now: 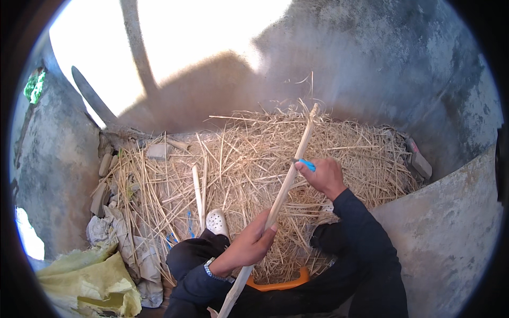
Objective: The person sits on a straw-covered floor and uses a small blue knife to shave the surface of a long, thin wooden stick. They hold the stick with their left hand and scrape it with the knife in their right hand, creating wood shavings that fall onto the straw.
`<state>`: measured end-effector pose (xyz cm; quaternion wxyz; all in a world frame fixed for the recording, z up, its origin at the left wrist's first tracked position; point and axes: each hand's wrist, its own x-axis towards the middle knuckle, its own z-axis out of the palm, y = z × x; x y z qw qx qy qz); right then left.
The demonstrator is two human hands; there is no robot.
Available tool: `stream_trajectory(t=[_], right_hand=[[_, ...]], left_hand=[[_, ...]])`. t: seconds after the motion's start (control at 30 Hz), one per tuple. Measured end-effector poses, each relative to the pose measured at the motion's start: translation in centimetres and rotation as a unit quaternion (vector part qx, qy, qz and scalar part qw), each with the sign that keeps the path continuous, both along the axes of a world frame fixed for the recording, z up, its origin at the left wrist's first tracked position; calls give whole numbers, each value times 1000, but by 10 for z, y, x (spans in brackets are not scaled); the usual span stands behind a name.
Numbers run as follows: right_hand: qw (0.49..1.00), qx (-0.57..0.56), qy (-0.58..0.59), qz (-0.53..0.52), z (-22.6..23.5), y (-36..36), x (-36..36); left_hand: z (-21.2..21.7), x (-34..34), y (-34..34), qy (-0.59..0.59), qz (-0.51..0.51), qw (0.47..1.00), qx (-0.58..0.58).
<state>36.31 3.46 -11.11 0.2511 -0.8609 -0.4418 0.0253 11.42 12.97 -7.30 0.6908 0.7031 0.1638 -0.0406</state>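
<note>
A long, pale, peeled wooden stick (286, 185) slants across the middle, from the lower edge up to the far straw. My left hand (253, 243) is closed around its lower part. In my right hand (324, 176) is a small blue-handled knife (306, 165), its short dark blade against the stick's upper half. Most of the knife's handle is hidden by my fingers. Thin curled shavings stand near the stick's far end.
A heap of straw and shavings (360, 153) covers the floor up to the concrete wall (366, 69). Another pale stick (197, 193) leans by my white clog (216, 222). An orange curved piece (281, 285) lies between my legs. Yellow sacking (90, 281) and stones are at left.
</note>
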Motion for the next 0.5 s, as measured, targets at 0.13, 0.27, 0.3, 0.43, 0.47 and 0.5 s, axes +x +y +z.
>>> stream_trajectory(t=[0.13,0.27,0.3,0.43,0.47,0.5], right_hand=[[999,24,2,38,-3,-4,-26],[993,21,-40,109,6,-7,-42],[994,-1,-49,95,12,-5,-34],[996,19,-70,60,-1,1,-18],[996,19,-77,45,-5,2,-11],[996,17,-82,30,-9,1,-4]], left_hand=[[0,-3,4,23,4,1000,-1],[-4,-4,3,-29,31,993,106],[-2,-1,2,-37,32,992,117],[-6,4,2,-80,35,985,146],[-6,5,2,-72,31,985,152],[-8,6,1,-63,26,985,156]])
